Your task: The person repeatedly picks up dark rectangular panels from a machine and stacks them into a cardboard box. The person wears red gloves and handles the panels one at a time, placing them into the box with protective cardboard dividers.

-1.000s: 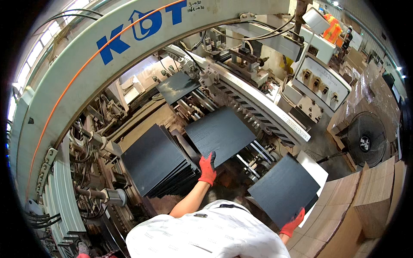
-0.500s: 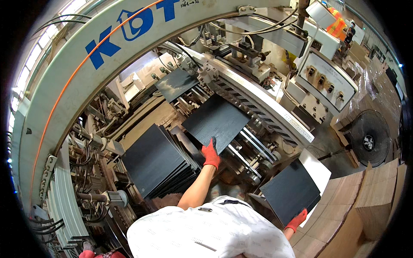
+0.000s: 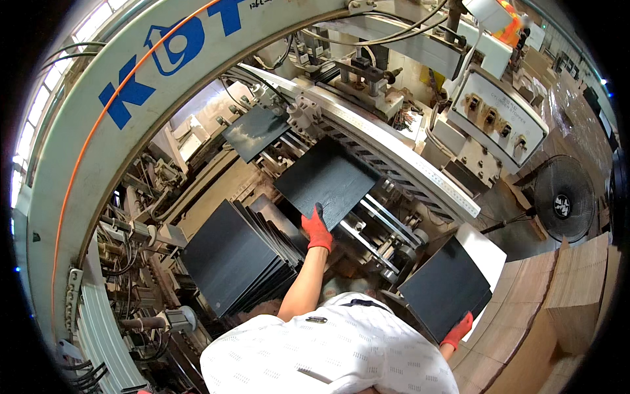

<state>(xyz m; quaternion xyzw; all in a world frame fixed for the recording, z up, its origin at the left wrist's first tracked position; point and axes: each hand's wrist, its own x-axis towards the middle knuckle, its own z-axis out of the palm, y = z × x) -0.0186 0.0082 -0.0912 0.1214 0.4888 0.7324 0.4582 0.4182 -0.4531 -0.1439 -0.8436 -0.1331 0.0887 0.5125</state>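
Left hand (image 3: 317,232), half-closed, grips the middle panel (image 3: 328,178) at its six o'clock; right hand (image 3: 457,331), likewise, grips the right panel (image 3: 445,287) at five.

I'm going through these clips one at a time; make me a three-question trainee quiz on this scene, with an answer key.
1. Multiple choice: what does the left hand touch?
a) a fan
b) a dark panel above metal rails
c) a cardboard stack
2. True or false: the right hand wears a blue glove.
3. Fill in: to the left of the left hand sits a ____ of dark panels.

Key: 1. b; 2. false, that glove is red; 3. stack.
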